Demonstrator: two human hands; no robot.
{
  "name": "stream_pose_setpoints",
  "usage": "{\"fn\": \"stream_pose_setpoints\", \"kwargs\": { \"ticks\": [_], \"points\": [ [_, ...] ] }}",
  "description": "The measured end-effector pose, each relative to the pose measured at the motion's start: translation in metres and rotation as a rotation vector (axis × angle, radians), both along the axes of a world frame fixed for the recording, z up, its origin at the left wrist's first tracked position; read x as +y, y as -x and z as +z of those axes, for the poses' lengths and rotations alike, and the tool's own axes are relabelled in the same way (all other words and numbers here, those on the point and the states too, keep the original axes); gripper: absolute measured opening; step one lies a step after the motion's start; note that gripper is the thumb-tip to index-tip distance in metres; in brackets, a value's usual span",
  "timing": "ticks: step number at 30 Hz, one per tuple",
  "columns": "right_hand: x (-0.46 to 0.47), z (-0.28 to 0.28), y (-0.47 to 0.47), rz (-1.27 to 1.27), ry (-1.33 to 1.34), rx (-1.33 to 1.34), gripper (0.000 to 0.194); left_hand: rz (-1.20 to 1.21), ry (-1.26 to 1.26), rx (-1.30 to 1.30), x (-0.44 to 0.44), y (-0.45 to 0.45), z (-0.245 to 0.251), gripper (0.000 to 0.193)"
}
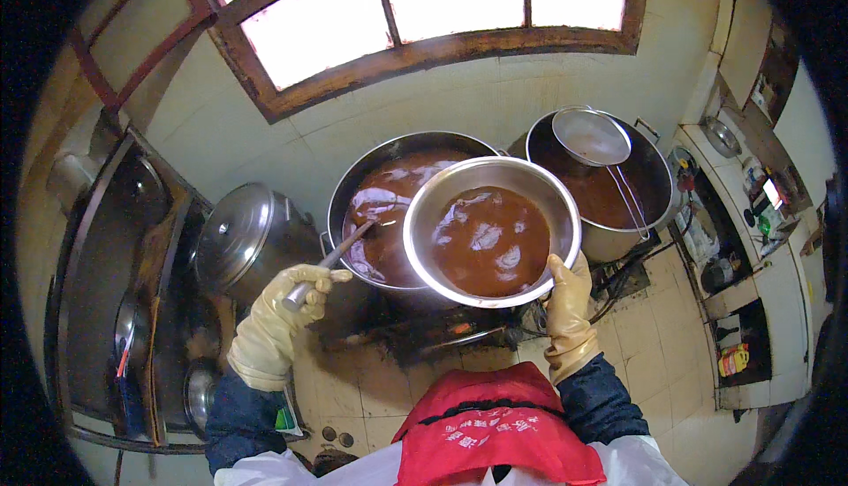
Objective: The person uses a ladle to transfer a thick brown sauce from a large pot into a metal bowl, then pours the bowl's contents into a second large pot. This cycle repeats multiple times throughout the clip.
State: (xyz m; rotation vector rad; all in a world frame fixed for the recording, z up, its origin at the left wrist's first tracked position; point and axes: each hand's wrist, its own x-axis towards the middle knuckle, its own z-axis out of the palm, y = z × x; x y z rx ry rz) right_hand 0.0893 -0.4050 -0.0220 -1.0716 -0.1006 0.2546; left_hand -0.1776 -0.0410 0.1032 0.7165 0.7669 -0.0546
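Observation:
Both of my hands wear pale rubber gloves. My left hand (308, 291) grips the handle of a metal ladle (341, 247), whose far end dips into brown liquid in a large metal pot (336, 201); its bowl is hidden. My right hand (570, 287) holds the rim of a wide steel basin (424, 204) containing similar reddish-brown liquid. The basin overlaps the pot's right part in view; whether it rests on the rim, I cannot tell. Behind it, to the right, a round fine-mesh strainer (591, 136) lies across a second large pot (656, 211) of brown liquid.
A lidded metal pot (235, 238) stands left of the open pots. Farther left is a dark metal rack or counter (99, 287) with metal vessels. A burner with black hoses (623, 287) sits below the right pot. A shelved white counter (762, 347) lines the right side, beneath the windowed wall's corner.

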Motion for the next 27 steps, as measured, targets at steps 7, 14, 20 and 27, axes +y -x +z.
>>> {"fn": "stream_pose_setpoints", "kwargs": {
  "ticks": [7,14,20,27],
  "points": [
    [0.0,-0.001,0.0,-0.016,0.055,-0.02,0.041,0.026,0.152,-0.217,-0.014,0.007,0.044,0.051],
    [0.003,-0.003,-0.001,-0.03,0.002,-0.031,0.038,-0.04,-0.09,-0.337,-0.063,0.017,0.103,0.052],
    [0.003,-0.002,0.0,-0.029,0.007,-0.034,0.04,-0.04,-0.287,-0.28,-0.098,0.025,0.126,0.053],
    [0.004,-0.005,0.0,-0.055,0.029,-0.054,0.038,-0.22,-0.58,-0.014,-0.131,0.027,0.127,0.054]
  ]
}}
